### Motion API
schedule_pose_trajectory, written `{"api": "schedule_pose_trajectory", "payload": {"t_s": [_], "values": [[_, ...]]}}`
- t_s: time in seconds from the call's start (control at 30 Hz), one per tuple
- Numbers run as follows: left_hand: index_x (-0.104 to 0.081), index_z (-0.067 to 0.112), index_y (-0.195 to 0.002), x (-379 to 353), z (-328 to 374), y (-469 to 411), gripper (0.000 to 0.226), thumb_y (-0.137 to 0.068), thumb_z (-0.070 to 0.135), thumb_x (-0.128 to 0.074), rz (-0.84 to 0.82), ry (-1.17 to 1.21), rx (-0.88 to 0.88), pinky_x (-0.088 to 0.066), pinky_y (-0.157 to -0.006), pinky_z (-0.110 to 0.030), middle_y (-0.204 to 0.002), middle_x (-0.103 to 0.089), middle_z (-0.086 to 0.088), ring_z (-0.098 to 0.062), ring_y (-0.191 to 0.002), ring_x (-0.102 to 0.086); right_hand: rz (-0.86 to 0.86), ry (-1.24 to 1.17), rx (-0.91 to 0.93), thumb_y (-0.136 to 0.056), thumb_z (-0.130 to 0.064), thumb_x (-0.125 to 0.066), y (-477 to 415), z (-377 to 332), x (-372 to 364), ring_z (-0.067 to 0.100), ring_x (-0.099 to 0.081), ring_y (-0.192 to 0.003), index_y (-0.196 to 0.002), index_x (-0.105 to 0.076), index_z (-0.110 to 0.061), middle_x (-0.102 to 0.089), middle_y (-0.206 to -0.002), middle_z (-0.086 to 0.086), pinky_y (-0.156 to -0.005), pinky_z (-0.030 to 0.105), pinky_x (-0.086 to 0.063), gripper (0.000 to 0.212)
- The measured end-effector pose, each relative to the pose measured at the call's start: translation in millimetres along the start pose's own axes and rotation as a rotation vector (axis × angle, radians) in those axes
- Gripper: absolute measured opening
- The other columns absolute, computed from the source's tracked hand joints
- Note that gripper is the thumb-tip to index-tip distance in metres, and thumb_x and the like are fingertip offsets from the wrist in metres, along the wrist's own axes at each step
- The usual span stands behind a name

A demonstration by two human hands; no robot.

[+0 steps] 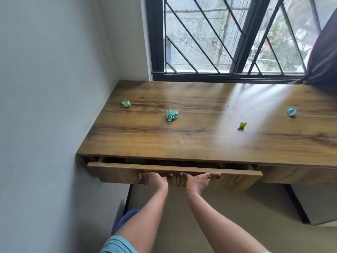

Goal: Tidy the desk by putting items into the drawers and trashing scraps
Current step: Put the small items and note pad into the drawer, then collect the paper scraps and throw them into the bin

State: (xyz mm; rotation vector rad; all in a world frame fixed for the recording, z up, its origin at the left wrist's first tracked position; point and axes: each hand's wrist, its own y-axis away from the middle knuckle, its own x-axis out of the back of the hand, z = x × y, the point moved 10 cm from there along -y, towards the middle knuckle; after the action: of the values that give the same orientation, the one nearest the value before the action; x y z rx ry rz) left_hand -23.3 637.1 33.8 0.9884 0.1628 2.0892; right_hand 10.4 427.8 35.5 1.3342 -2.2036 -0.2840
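Surface: a wood-grain surface (pixel 182 139) set into the corner between a pale wall (pixel 45 88) and a barred window (pixel 200 42). Its right end runs out of view.
Drawer: the left drawer (pixel 113 173) stands out a narrow way from the front edge, leaving a dark slot above its front panel.
Drawer contents: mostly hidden under the top. A dark green shape (pixel 134 160) shows in the slot near its left end, too shadowed to identify.
Left hand: the left hand (pixel 155 179) lies flat against the drawer front, its fingers (pixel 144 175) spread and fairly straight, pressing the panel and gripping nothing.
Right hand: the right hand (pixel 199 179) rests just beside it in the same manner, fingers (pixel 215 175) splayed rightward along the panel's upper edge. The fingertips are blurred.
Scraps: four crumpled papers lie well apart on top. A green scrap (pixel 126 103) is near the wall, a teal scrap (pixel 171 115) is to its right, a yellow scrap (pixel 242 125) is right of centre, and a blue scrap (pixel 292 111) is near the right side.
Glare: window light washes across the wood around the yellow scrap and dulls the grain there.
Second drawer: a second front panel (pixel 300 177) sits flush to the right, cut off by the frame.
Curtain: a dark curtain (pixel 324 57) hangs at the top right, only partly in view.
Below: a blue object (pixel 125 218) shows beside the left forearm, mostly hidden, and I cannot tell what it is.
Sleeve: a light blue sleeve (pixel 116 245) is clipped by the bottom edge.
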Motion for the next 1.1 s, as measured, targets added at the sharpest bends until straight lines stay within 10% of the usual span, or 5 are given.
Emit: {"api": "schedule_pose_trajectory", "payload": {"t_s": [0.23,0.53,0.8,0.97,1.1], "values": [[-0.034,-0.012,-0.134,-13.2,6.6,-19.6,0.059,-0.088,0.01,-0.064,-0.005,-0.042,-0.016,-0.046,-0.098,-0.04,-0.128,-0.054,-0.028,-0.038,-0.12,-0.054,0.033,0.0,0.009,-0.072,-0.011,-0.079,-11.8,-8.0,-7.4,0.037,-0.032,-0.136,-0.144,0.021,0.001,-0.019,-0.151,0.028,-0.107,0.037,-0.033,0.124],[-0.048,-0.011,-0.127,-21.2,5.5,-24.2,0.05,-0.09,0.02,-0.062,-0.09,-0.216,0.022,-0.047,-0.094,-0.038,-0.126,-0.057,-0.025,-0.036,-0.117,-0.057,-0.035,0.171,0.095,-0.074,-0.032,-0.075,0.2,-19.4,-3.3,0.027,-0.009,-0.145,-0.141,0.023,0.004,0.017,-0.155,0.016,-0.11,0.038,-0.028,0.125],[-0.07,0.002,-0.102,-81.3,101.2,34.5,0.033,-0.091,0.025,-0.049,-0.479,-0.475,-0.196,-0.054,-0.087,-0.033,-0.108,-0.071,-0.015,-0.027,-0.101,-0.068,0.074,0.322,0.698,-0.084,-0.018,-0.067,-10.2,-85.7,34.8,0.023,0.003,-0.142,-0.141,0.005,0.0,0.005,-0.152,0.014,-0.112,0.011,0.015,0.093],[-0.068,0.007,-0.079,-122.9,196.8,65.0,0.025,-0.087,0.015,-0.046,-0.428,-0.235,-0.351,-0.055,-0.072,-0.032,-0.088,-0.073,-0.01,-0.026,-0.079,-0.071,0.203,0.336,0.747,-0.084,-0.011,-0.066,-83.8,-128.4,98.9,0.034,-0.025,-0.141,-0.143,-0.027,0.005,-0.027,-0.15,0.022,-0.116,0.033,-0.02,0.072],[-0.07,0.005,-0.102,-160.3,251.0,79.9,0.027,-0.088,0.017,-0.05,-0.301,-0.287,-0.438,-0.046,-0.074,-0.027,-0.109,-0.069,-0.015,-0.031,-0.102,-0.064,0.257,0.415,0.739,-0.088,-0.009,-0.06,-155.8,-156.4,155.1,0.034,-0.044,-0.13,-0.135,-0.042,0.003,-0.045,-0.14,0.021,-0.107,0.041,-0.039,0.052]]}}
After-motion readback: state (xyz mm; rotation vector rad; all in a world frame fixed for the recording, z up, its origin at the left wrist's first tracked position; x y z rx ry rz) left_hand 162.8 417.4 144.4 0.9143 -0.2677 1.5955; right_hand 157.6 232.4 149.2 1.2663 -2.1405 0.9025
